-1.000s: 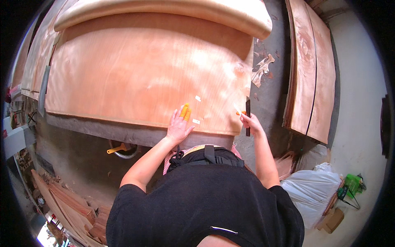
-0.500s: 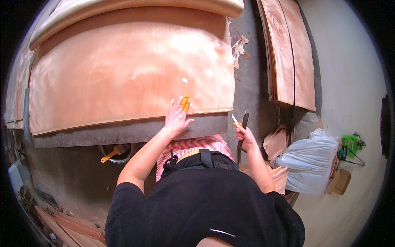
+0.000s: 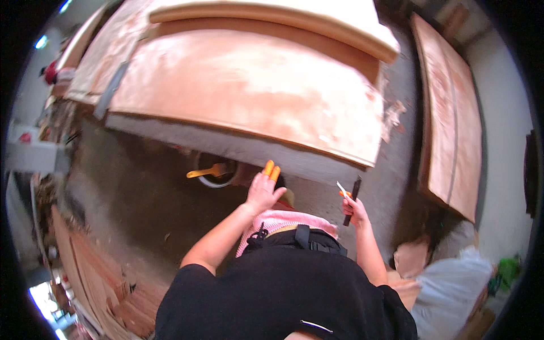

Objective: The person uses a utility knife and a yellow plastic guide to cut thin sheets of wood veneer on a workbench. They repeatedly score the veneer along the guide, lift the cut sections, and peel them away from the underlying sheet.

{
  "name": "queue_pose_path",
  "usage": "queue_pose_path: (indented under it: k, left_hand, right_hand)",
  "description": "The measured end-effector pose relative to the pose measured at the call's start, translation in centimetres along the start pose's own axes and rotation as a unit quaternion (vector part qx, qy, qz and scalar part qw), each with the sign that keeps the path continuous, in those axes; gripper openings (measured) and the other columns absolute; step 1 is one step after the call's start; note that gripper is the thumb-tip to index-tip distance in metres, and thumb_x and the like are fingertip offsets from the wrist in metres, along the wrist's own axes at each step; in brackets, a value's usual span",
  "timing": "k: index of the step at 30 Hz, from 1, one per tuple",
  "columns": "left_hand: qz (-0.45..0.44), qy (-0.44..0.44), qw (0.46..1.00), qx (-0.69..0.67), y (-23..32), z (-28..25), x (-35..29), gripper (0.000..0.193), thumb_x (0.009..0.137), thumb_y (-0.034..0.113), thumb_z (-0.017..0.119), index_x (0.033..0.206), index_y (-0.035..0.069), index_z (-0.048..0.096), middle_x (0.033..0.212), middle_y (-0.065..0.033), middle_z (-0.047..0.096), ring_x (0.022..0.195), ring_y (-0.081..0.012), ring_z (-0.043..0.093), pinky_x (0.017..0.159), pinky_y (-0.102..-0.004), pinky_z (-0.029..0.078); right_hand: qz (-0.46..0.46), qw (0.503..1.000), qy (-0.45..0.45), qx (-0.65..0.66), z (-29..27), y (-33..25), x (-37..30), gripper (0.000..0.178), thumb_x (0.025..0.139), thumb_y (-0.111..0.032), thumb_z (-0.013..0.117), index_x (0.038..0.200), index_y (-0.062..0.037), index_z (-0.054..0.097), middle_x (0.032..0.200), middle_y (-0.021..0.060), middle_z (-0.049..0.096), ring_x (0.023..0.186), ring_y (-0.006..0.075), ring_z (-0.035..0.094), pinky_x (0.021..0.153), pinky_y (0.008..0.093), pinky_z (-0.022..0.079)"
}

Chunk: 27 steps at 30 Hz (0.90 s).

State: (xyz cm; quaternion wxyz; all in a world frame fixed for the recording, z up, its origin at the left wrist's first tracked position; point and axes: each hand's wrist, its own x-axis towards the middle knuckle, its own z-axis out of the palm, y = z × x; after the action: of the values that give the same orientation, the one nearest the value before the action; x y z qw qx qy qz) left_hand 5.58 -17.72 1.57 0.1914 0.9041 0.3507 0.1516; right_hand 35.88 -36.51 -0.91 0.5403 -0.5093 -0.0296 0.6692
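Note:
A broad sheet of pale wood veneer [image 3: 249,90] covers the stack in front of me, above a grey base edge [image 3: 226,141]. My left hand [image 3: 264,191] is off the sheet, just on my side of that grey edge. Its fingers are stretched out and hold nothing; two wear orange finger covers. To the right, my right hand [image 3: 356,211] is closed round a long, narrow, dark flat tool [image 3: 356,187], whose exact kind I cannot make out. A thin white strip [image 3: 341,188] pokes out beside it, next to an orange finger cover.
A rolled sheet [image 3: 272,18] lies across the stack's far side. Below the front edge sits a round pan [image 3: 218,185] with a yellow-handled brush [image 3: 205,171]. Another veneer stack [image 3: 453,119] stands right, a white plastic-wrapped bundle [image 3: 447,294] lower right, wood sheets [image 3: 107,277] lower left.
My left hand has come off the veneer, back toward my body. My right hand still grips the dark tool and white strip. The whole view has shifted and tilted.

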Motion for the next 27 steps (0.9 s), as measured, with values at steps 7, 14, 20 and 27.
queue_pose_path:
  k: [7,14,20,27]
  left_hand:
    - [-0.230,-0.128,0.964,-0.035,6.8,-6.3,-9.5,0.062,0.082,0.039,0.053,0.126,-0.001,0.037,0.131,-0.0236,0.035,0.115,-0.0345,0.042,0.095,-0.0382,0.036]
    - [-0.402,-0.081,0.910,-0.055,3.6,-8.6,-18.3,0.064,0.084,0.042,0.050,0.130,0.001,0.034,0.136,-0.0216,0.030,0.123,-0.0321,0.035,0.100,-0.0355,0.032]
    - [-0.359,-0.069,0.928,-0.076,-4.8,-10.9,-14.8,0.049,0.078,0.044,0.055,0.102,0.001,0.056,0.100,-0.0210,0.056,0.090,-0.0352,0.056,0.075,-0.0421,0.046]
    - [-0.281,-0.065,0.953,-0.091,-17.2,-14.7,-18.1,0.057,0.080,0.038,0.054,0.124,0.004,0.041,0.130,-0.0201,0.037,0.108,-0.0341,0.048,0.088,-0.0411,0.043]
  right_hand:
    - [0.108,0.983,-0.147,0.016,0.6,0.5,1.2,0.012,0.088,-0.018,0.051,0.093,-0.0068,0.053,0.060,-0.0063,0.042,0.043,0.0023,0.029,0.039,0.0181,0.023]
    - [0.115,0.963,-0.228,-0.085,7.1,-0.9,1.9,0.015,0.089,-0.023,0.050,0.091,-0.0080,0.050,0.056,-0.0060,0.037,0.043,0.0035,0.028,0.040,0.0187,0.022]
    - [0.103,0.965,-0.165,-0.176,14.2,-0.3,4.0,0.016,0.089,-0.024,0.051,0.097,-0.0106,0.052,0.057,-0.0071,0.036,0.044,0.0039,0.028,0.040,0.0197,0.022]
    - [0.157,0.958,-0.113,-0.210,26.3,4.6,8.5,0.013,0.088,-0.025,0.053,0.090,-0.0122,0.051,0.057,-0.0064,0.037,0.043,0.0049,0.028,0.038,0.0196,0.021]
